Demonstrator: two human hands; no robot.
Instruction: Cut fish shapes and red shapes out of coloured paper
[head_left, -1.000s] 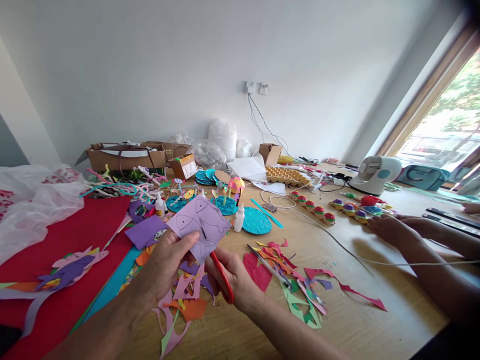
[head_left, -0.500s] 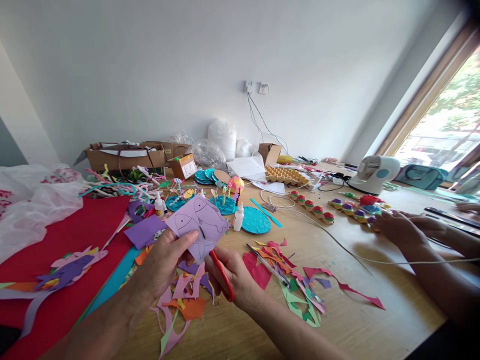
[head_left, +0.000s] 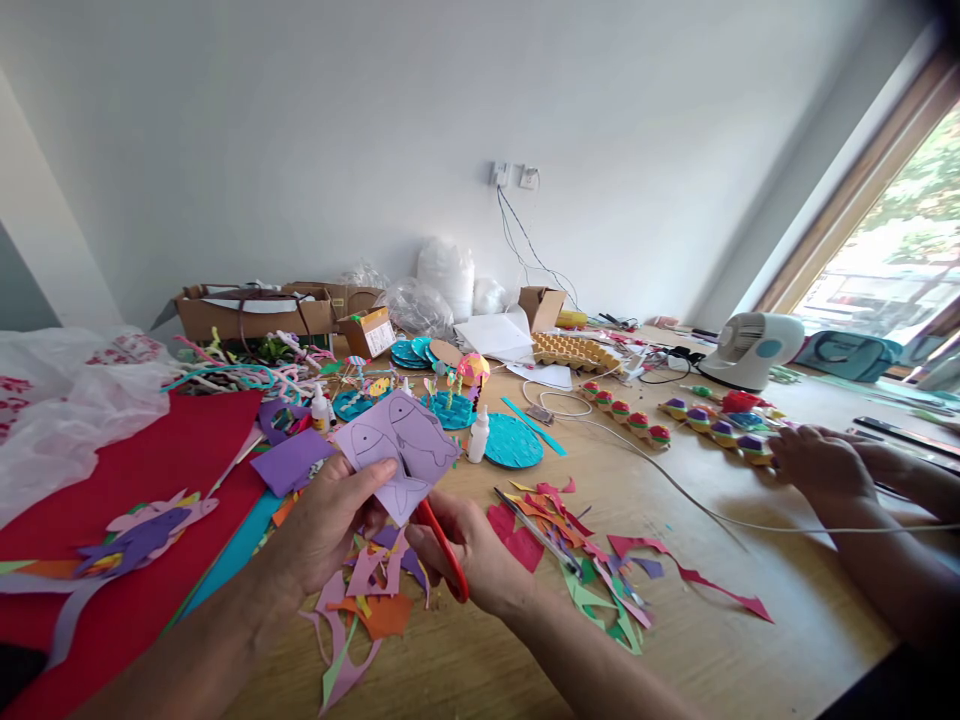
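My left hand (head_left: pixel 330 525) pinches a purple sheet of paper (head_left: pixel 415 437) with fish outlines drawn on it, thumb on top. A dark slit runs into the sheet between the drawn fish. In my right hand (head_left: pixel 476 550) is a pair of scissors with red handles (head_left: pixel 448 562); their blades are mostly hidden behind the paper's lower edge. Beneath both hands lie paper scraps (head_left: pixel 384 615) in pink, orange and purple. Cut paper fish (head_left: pixel 142 535) in several colours rest on a red sheet (head_left: pixel 67 640) to the left.
A white glue bottle (head_left: pixel 478 436) stands beside a blue disc (head_left: pixel 513 441). More scraps and a pen (head_left: pixel 540 535) lie to the right. A white cable (head_left: pixel 660 470) crosses the table. Another person's hands (head_left: pixel 821 465) are by painted egg-carton strips (head_left: pixel 724 433) near a small fan (head_left: pixel 752 350).
My hands, the paper and the scissors have barely moved. The other person's hands have shifted right, away from the painted egg-carton strip. The view has turned very slightly.
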